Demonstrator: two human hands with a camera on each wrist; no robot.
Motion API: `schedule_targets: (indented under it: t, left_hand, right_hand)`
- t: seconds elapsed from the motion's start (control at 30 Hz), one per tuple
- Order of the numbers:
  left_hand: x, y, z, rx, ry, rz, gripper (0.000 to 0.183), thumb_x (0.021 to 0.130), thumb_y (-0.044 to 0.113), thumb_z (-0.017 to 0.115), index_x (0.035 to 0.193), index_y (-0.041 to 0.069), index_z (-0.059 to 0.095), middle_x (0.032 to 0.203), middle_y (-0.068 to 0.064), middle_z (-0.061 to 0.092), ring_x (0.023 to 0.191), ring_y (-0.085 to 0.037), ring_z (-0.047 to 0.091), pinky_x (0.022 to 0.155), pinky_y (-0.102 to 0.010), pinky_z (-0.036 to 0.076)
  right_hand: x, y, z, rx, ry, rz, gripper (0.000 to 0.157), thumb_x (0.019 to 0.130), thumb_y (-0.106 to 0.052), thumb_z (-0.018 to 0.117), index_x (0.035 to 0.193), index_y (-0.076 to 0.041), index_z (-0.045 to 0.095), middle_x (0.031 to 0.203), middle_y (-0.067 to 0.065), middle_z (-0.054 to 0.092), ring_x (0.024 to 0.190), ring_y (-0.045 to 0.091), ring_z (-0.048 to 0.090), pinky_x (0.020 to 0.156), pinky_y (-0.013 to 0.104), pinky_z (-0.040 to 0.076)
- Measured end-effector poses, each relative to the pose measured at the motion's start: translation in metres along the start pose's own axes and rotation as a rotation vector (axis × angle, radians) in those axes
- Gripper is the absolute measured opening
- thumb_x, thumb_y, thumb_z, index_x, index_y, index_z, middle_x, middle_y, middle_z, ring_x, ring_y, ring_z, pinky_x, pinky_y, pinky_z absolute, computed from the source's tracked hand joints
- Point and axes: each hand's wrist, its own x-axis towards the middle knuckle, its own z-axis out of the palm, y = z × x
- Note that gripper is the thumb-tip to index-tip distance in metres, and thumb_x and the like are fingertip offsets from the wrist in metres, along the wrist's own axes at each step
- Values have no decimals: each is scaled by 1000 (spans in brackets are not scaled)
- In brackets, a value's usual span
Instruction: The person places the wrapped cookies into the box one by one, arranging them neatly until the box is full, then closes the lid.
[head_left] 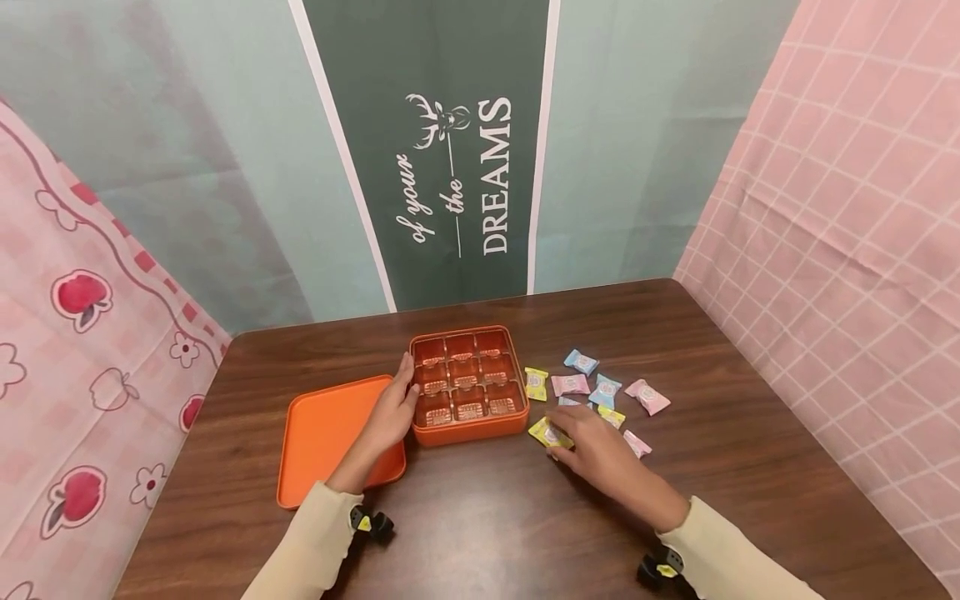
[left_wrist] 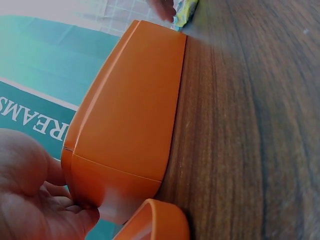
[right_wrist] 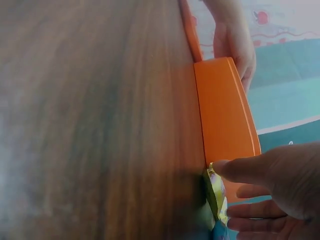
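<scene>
An orange box (head_left: 468,432) with a clear nine-compartment insert stands mid-table; the compartments look bare. My left hand (head_left: 393,406) rests against the box's left side, fingers fairly straight; in the left wrist view its fingertips touch the box corner. To the right of the box, my right hand (head_left: 600,446) is low over a yellow wrapped candy (head_left: 546,432), thumb and fingers spread on either side of it. In the right wrist view the thumb reaches the end of that yellow candy (right_wrist: 215,192), which lies on the table by the box.
An orange lid (head_left: 330,433) lies left of the box, partly under my left forearm. Several wrapped candies lie around my right hand, among them a pink candy (head_left: 648,397), a blue candy (head_left: 604,391) and a yellow candy (head_left: 536,383) close to the box. Curtains surround the wooden table (head_left: 480,533).
</scene>
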Motion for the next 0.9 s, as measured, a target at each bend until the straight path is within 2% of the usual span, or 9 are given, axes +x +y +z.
schedule_targets:
  t: [0.43, 0.67, 0.9]
  left_hand:
    - [-1, -1, 1, 1, 18, 13, 56, 109, 4, 39, 158, -7, 15, 167, -22, 10, 153, -33, 14, 122, -53, 17]
    - [-2, -3, 1, -19, 29, 11, 55, 109, 3, 40, 158, -6, 19, 167, -20, 13, 153, -31, 15, 121, -52, 19]
    - [-3, -4, 0, -36, 49, 25, 54, 108, 2, 40, 158, -6, 20, 167, -20, 15, 153, -31, 17, 121, -52, 20]
  right_hand:
    - [-2, 2, 3, -46, -1, -75, 37, 74, -13, 90, 106, -3, 76, 99, 8, 72, 98, 24, 67, 81, 41, 58]
    - [1, 4, 5, -66, 0, -89, 31, 72, -6, 88, 101, -4, 76, 96, 6, 72, 95, 24, 67, 80, 41, 58]
    - [1, 7, 6, -73, -9, -100, 30, 73, -6, 88, 100, -4, 76, 94, 6, 73, 94, 25, 67, 81, 42, 57]
